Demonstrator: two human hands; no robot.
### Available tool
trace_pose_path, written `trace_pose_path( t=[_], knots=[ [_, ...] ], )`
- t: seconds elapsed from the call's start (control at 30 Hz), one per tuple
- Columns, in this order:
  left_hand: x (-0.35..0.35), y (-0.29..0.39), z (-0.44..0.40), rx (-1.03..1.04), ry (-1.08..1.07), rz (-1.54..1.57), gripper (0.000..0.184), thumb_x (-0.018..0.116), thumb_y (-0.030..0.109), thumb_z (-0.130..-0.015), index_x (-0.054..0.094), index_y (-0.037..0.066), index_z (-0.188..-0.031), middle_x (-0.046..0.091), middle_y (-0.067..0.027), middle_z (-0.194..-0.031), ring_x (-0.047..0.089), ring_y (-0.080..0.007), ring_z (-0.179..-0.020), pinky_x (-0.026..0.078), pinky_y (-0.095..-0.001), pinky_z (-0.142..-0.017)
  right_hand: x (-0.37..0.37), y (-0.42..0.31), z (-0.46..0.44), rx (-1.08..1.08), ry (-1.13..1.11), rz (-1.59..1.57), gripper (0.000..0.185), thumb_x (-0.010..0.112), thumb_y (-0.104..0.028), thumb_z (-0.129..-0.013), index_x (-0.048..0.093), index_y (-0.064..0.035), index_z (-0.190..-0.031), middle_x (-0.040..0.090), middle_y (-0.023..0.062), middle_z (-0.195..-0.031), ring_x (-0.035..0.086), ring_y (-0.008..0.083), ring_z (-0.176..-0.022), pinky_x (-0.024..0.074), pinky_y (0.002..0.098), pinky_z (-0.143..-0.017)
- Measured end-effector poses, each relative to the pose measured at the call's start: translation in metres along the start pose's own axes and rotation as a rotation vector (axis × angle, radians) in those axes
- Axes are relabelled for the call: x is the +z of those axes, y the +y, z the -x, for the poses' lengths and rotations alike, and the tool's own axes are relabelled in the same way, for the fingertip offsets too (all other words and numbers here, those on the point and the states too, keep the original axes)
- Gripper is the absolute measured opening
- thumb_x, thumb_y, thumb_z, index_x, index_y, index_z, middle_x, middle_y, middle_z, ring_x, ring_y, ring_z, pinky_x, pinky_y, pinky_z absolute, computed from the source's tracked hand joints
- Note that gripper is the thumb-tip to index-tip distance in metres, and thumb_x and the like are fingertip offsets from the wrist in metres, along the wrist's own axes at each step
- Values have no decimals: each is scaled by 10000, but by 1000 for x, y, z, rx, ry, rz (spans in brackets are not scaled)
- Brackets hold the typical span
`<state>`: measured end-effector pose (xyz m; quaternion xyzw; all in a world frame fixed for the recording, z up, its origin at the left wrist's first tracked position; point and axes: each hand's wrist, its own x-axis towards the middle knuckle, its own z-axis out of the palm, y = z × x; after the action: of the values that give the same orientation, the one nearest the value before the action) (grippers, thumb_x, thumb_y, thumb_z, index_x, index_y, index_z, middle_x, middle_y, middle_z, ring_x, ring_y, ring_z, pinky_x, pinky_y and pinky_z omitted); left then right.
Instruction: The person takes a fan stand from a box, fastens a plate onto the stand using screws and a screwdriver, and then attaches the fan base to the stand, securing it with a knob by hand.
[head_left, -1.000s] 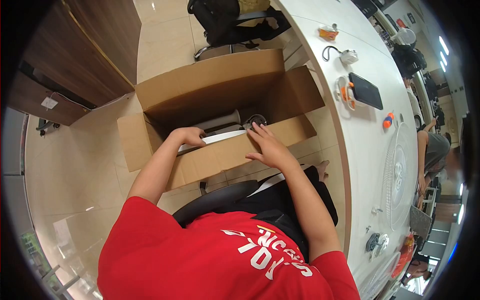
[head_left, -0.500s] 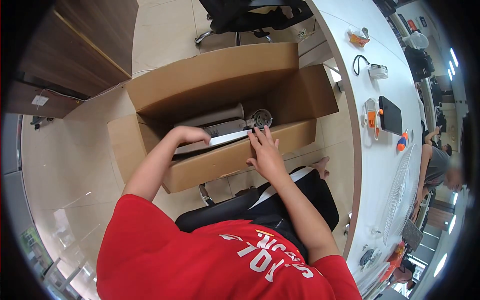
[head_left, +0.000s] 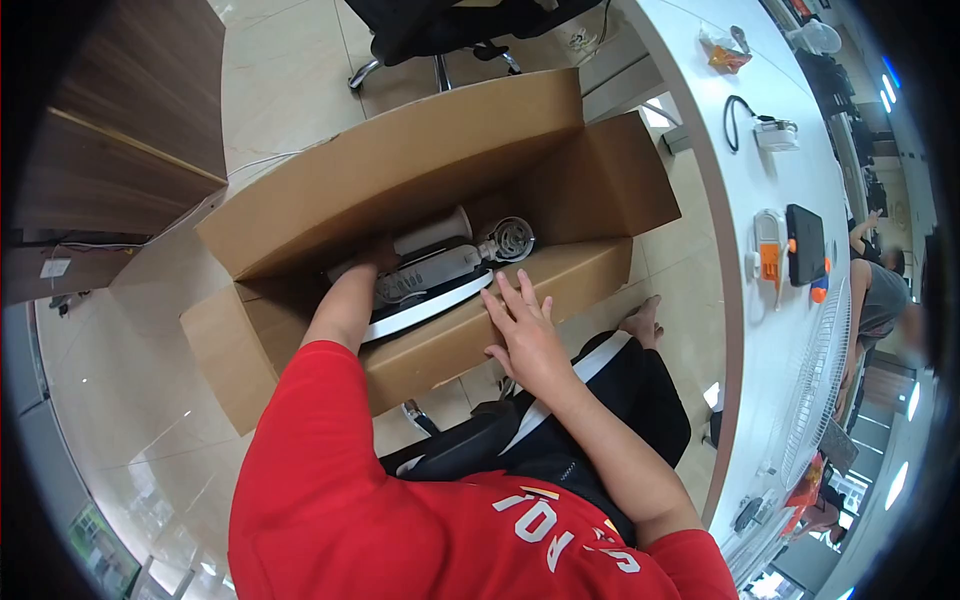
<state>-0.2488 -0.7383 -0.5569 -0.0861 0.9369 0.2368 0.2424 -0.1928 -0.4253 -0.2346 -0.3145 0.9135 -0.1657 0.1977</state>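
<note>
A long cardboard box (head_left: 400, 150) stands open before me. My left hand (head_left: 362, 262) reaches down into its left part, in shadow; its fingers are mostly hidden, so I cannot tell whether they grip anything. Beside it lie a white cylinder (head_left: 435, 231) and a long grey-white fan part (head_left: 440, 266) with a round, ringed end (head_left: 513, 238). A white curved piece (head_left: 430, 308) lies along the near wall. My right hand (head_left: 528, 338) is open, fingers spread over the box's near edge, fingertips close to the end of that white piece.
On the white table (head_left: 700, 180) at right lie a black flat device (head_left: 805, 245), an orange-and-white item (head_left: 769, 262), a white plug-like block with a cable (head_left: 776, 135) and a fan grille (head_left: 815, 370). An office chair (head_left: 440, 30) stands behind the box. Other people sit at far right.
My left hand has gone from the white curved piece deeper into the box. That piece sits differently against the near wall, exposing more of the grey-white part. My right hand stays at the edge.
</note>
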Motion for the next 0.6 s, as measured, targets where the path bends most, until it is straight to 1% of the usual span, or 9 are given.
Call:
trace_pose_path(
  t=[0.07,0.1,0.17,0.2,0.27,0.3,0.37,0.4,0.6],
  knots=[
    [6,2,-2,-94,-14,-60,722,731,145,-776,527,11,-1455,516,-304,-1483,471,-426,-1422,386,-495,-1197,-1,-1,-2,-10,-9,-7,831,838,-93,-778,475,-84,-1526,314,189,-1654,225,458,-1553,340,743,-1134],
    [23,-10,-13,-103,-19,-54,722,731,145,-776,527,11,-1455,516,-304,-1483,471,-426,-1422,386,-495,-1197,-2,-1,-4,-8,-7,-9,819,830,-93,-788,474,-82,-1526,309,191,-1656,230,469,-1549,343,745,-1130],
    [75,-41,-43,-52,43,-89,679,712,118,-784,532,-13,-1426,536,-303,-1451,477,-432,-1411,385,-498,-1197,-2,-2,-6,-14,-18,-12,807,822,-94,-798,474,-81,-1526,303,193,-1659,234,481,-1544,345,747,-1126],
    [87,-46,-47,-62,41,-82,679,712,118,-784,532,-13,-1426,536,-303,-1451,477,-432,-1411,385,-498,-1197,-2,-1,-7,-11,-24,-6,798,817,-96,-805,474,-83,-1525,303,194,-1658,240,488,-1540,351,747,-1121],
    [105,-49,-54,57,299,-184,635,700,107,-798,546,-8,-1403,550,-295,-1430,489,-438,-1393,394,-489,-1192,1,1,-8,-4,-36,9,775,804,-106,-825,475,-95,-1526,304,197,-1656,247,501,-1534,369,742,-1112],
    [120,-56,-62,53,298,-178,635,700,107,-798,546,-8,-1403,550,-295,-1430,489,-438,-1393,394,-489,-1192,2,1,-9,-7,-43,12,775,804,-106,-825,475,-95,-1526,304,197,-1656,247,501,-1534,369,742,-1112],
    [146,-72,-80,57,444,-174,683,739,82,-771,528,-13,-1414,555,-291,-1423,497,-438,-1383,399,-479,-1193,1,0,-10,-6,-46,17,769,803,-114,-833,476,-108,-1529,304,198,-1655,235,498,-1540,372,736,-1117],
    [144,-66,-78,64,437,-169,683,739,82,-771,528,-13,-1414,555,-291,-1423,497,-438,-1383,399,-479,-1193,1,0,-11,4,-50,19,769,803,-114,-833,476,-108,-1529,304,198,-1655,235,498,-1540,372,736,-1117],
    [114,-60,-78,100,154,-172,709,764,68,-751,526,-16,-1414,553,-290,-1427,499,-437,-1382,401,-474,-1194,-2,0,-14,34,-87,40,771,803,-133,-839,473,-122,-1535,302,191,-1658,229,481,-1548,388,719,-1121]
  ],
)
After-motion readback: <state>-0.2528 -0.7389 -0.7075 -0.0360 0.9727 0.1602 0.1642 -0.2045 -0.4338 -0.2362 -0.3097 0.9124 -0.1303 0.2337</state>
